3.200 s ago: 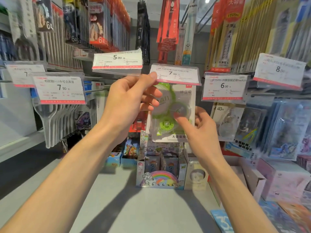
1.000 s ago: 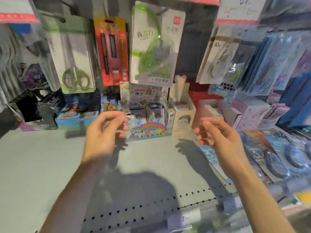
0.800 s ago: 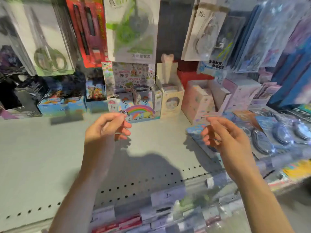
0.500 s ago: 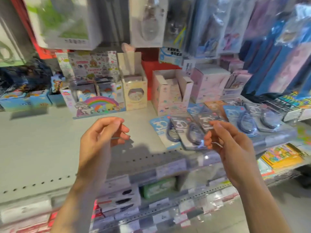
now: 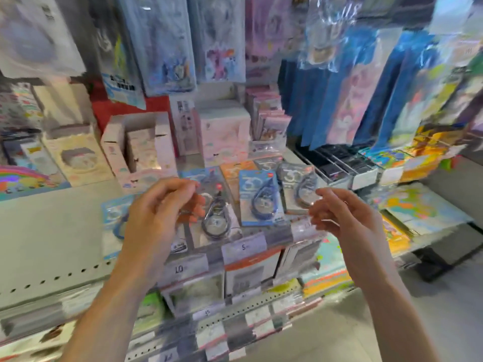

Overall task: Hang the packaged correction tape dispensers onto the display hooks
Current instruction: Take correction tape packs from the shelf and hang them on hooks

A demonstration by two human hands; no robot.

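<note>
Several packaged correction tape dispensers lie flat on the grey shelf (image 5: 47, 231) near its front edge. One has a blue card (image 5: 258, 199), one a grey card (image 5: 298, 189), and one a dark dispenser (image 5: 217, 220) in clear plastic. My left hand (image 5: 162, 212) hovers over the left packs with fingers curled and apart, holding nothing. My right hand (image 5: 342, 218) hovers just right of the grey pack, fingers loosely spread and empty. The frame is blurred. No display hook or green pack is in view.
White and pink cartons (image 5: 138, 147) stand behind the packs. Blue and pastel packets (image 5: 339, 87) hang above at the right. Price tags (image 5: 243, 246) line the shelf front, with more boxed goods (image 5: 251, 278) on the shelf below.
The green correction tape pack was hung on its hook and both hands let go. My view swung down and to the right, and both empty hands now hover over the packs lying on the shelf.
</note>
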